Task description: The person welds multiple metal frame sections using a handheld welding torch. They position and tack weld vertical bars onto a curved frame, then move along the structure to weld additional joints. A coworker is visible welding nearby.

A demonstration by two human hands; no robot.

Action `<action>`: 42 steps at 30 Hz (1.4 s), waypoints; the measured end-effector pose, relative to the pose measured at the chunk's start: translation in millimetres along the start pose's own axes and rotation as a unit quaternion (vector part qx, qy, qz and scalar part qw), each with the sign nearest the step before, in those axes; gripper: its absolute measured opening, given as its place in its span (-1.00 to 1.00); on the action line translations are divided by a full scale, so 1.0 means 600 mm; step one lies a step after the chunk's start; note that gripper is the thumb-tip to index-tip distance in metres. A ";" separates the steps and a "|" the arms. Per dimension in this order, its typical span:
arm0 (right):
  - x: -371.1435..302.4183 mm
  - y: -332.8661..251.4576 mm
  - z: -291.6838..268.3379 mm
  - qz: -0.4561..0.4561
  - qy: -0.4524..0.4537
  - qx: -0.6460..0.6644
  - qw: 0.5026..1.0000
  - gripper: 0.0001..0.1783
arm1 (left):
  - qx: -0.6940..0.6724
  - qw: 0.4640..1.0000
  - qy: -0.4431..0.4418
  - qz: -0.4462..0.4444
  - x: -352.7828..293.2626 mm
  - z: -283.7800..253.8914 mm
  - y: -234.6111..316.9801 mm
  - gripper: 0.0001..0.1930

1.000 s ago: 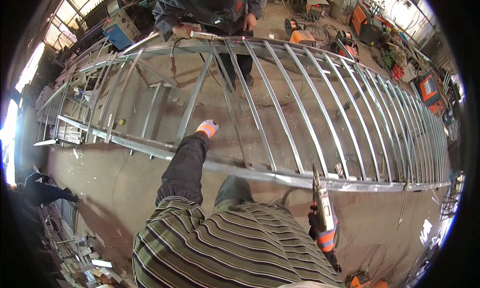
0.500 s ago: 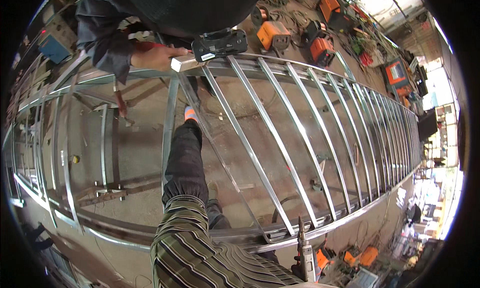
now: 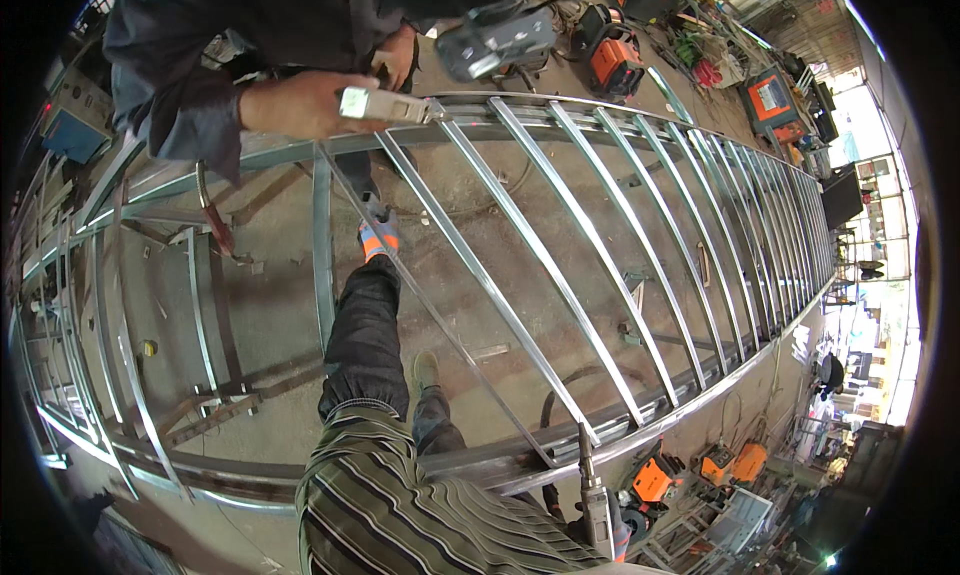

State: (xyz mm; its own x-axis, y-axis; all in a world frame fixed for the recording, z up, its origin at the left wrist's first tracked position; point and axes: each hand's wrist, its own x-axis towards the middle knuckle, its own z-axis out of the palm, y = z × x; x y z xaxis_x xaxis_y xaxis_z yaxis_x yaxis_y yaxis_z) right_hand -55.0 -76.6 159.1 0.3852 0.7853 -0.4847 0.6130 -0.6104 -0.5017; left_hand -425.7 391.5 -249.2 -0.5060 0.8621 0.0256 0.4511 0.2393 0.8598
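Observation:
My left arm in a striped sleeve reaches forward through the frame. At its end my left hand point(image 3: 377, 231), in a grey and orange glove, closes on a thin metal slat point(image 3: 462, 350) below the far rail, its fingers partly hidden. At the lower right my right hand point(image 3: 620, 535), mostly cut off and in shade, holds a silver handheld welding gun point(image 3: 597, 505), its narrow tip pointing up beside the near rail. Between the rails of the long metal frame point(image 3: 660, 415) run several shiny slats. Across from me a co-worker's hand point(image 3: 300, 105) grips a similar welding gun point(image 3: 385, 107) by the far rail.
Orange machines stand on the floor beyond the frame point(image 3: 615, 65) and on the near right point(image 3: 655, 475). A blue and grey cabinet point(image 3: 80, 120) is at far left. A black device point(image 3: 495, 40) hangs by the co-worker's head. A red-handled tool point(image 3: 215, 225) dangles from the far rail.
The view has shifted slightly to the right. The co-worker's welding gun now points right along the far rail, and a second hand shows behind it. My left hand stays at the slat.

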 end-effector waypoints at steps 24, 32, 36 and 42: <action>-0.304 0.311 0.016 -0.106 0.025 0.131 0.985 -0.26 | 0.399 0.851 -0.338 -0.047 -0.399 -0.104 -0.017 -0.66; -0.304 0.331 0.030 -0.175 0.003 0.133 0.976 -0.27 | 0.254 0.959 -0.109 -0.061 -0.437 -0.308 0.102 -0.62; -0.285 0.315 0.023 -0.267 -0.031 0.116 0.956 -0.27 | 0.129 0.987 -0.021 0.099 -0.480 -0.530 0.259 -0.73; -0.232 0.251 0.036 -0.417 -0.039 0.081 0.904 -0.37 | -0.230 0.958 -0.065 0.158 -0.612 -0.926 0.484 -0.82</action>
State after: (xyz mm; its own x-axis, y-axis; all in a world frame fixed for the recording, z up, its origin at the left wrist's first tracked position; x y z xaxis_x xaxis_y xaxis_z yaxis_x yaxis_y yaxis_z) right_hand -30.9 -280.0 135.5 -0.2185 0.9737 0.0652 0.5567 0.1792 -0.8112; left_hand -517.2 -103.7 274.2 -0.2889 0.9144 0.2837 0.1806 -0.2389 0.9541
